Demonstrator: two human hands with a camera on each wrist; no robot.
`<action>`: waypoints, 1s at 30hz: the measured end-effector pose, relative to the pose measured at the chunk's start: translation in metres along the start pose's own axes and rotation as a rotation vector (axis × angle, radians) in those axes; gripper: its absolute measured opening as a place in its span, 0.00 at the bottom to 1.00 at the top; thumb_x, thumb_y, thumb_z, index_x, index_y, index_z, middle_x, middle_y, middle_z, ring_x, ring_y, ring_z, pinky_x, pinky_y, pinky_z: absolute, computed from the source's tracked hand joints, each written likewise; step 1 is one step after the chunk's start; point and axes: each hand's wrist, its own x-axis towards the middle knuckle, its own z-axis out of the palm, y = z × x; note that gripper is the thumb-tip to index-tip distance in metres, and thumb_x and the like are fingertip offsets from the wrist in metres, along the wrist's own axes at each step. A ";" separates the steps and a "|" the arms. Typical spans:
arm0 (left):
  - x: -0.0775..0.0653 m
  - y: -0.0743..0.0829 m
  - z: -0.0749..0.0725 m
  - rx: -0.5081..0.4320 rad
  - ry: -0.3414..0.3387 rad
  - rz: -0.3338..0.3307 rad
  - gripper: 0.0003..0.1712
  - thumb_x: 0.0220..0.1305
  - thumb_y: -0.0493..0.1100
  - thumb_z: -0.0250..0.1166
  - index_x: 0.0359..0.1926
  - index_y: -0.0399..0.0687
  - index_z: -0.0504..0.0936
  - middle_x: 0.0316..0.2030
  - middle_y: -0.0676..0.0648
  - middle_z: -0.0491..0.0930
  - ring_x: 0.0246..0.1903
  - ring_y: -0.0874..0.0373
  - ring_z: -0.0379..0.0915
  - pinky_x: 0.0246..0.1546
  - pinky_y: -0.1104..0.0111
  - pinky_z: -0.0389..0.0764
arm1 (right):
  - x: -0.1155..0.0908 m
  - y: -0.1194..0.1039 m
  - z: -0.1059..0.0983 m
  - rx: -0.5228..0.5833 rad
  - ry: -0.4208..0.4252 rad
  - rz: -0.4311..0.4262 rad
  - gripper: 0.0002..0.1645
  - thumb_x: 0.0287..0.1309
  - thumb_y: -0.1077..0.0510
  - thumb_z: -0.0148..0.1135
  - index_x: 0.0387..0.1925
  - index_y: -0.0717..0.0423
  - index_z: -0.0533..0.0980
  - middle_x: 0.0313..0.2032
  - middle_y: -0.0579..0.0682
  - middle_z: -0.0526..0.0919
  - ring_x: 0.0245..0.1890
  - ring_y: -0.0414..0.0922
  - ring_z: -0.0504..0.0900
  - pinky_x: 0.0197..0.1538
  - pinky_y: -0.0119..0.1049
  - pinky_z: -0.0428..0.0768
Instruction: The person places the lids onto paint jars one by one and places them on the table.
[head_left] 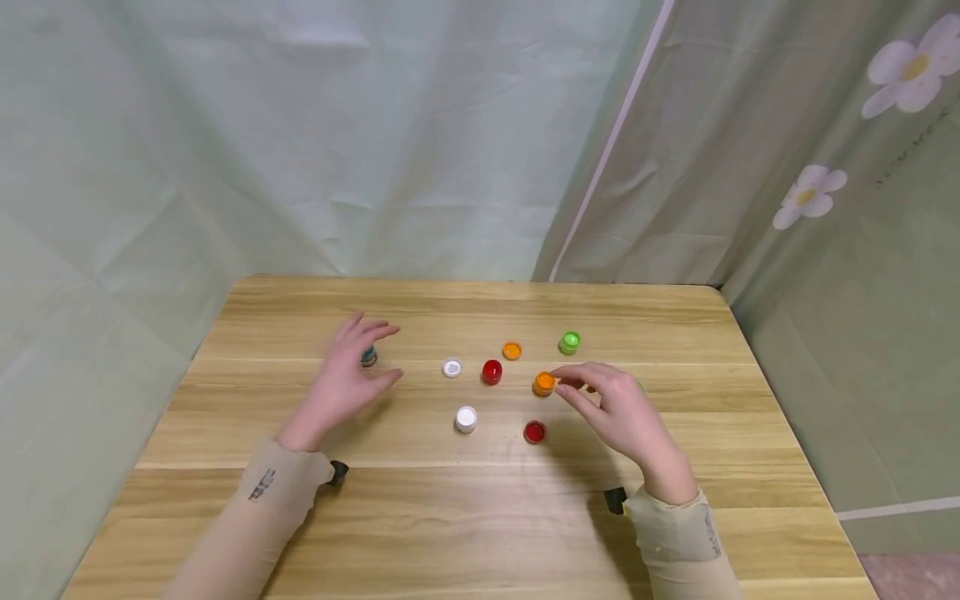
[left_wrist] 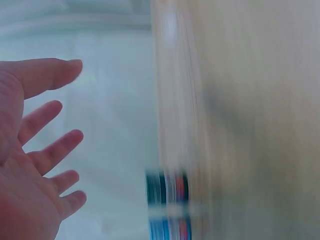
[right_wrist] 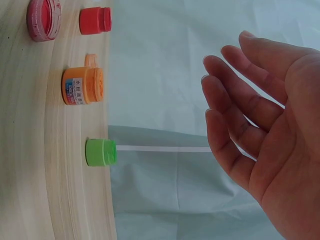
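Observation:
My left hand point(head_left: 341, 379) hovers over the left of the table, fingers and thumb spread, holding nothing. Partly behind its fingers stands a dark teal jar point(head_left: 368, 357). The left wrist view shows a dark green jar point(left_wrist: 167, 187) and a blue jar point(left_wrist: 170, 229), both blurred. My right hand point(head_left: 621, 410) is raised above the table with loosely bent fingers and nothing between them. In the head view its fingertips overlap the edge of an uncapped orange paint jar point(head_left: 543, 384); the right wrist view shows the hand apart from that jar point(right_wrist: 82, 86).
Near the middle are an uncapped red jar point(head_left: 492, 372), a white jar point(head_left: 466, 419), a white lid point(head_left: 452, 367), an orange lid point(head_left: 512, 351) and a red lid point(head_left: 535, 432). A green jar point(head_left: 570, 342) stands farther back. Curtains point(head_left: 420, 167) hang behind the table.

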 end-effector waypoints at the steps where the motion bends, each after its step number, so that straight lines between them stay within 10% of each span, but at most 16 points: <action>1: -0.003 0.007 0.005 -0.023 -0.004 0.009 0.38 0.56 0.33 0.82 0.68 0.39 0.80 0.69 0.33 0.75 0.79 0.30 0.49 0.74 0.31 0.51 | 0.000 0.000 0.000 0.000 0.001 -0.001 0.13 0.74 0.51 0.69 0.55 0.47 0.88 0.51 0.42 0.90 0.41 0.37 0.84 0.40 0.39 0.83; 13: -0.029 0.043 0.073 -0.140 -0.277 -0.184 0.34 0.60 0.43 0.82 0.66 0.42 0.82 0.62 0.44 0.83 0.63 0.44 0.74 0.67 0.46 0.73 | -0.002 0.004 0.001 0.020 -0.003 -0.011 0.14 0.74 0.52 0.69 0.56 0.49 0.87 0.51 0.43 0.90 0.42 0.39 0.86 0.40 0.49 0.86; 30: -0.026 0.051 0.097 -0.150 -0.307 -0.264 0.22 0.59 0.41 0.83 0.54 0.46 0.89 0.48 0.52 0.85 0.54 0.51 0.76 0.61 0.50 0.75 | -0.007 0.003 0.002 0.026 -0.033 0.025 0.15 0.74 0.50 0.69 0.56 0.49 0.87 0.53 0.42 0.89 0.46 0.40 0.86 0.46 0.51 0.87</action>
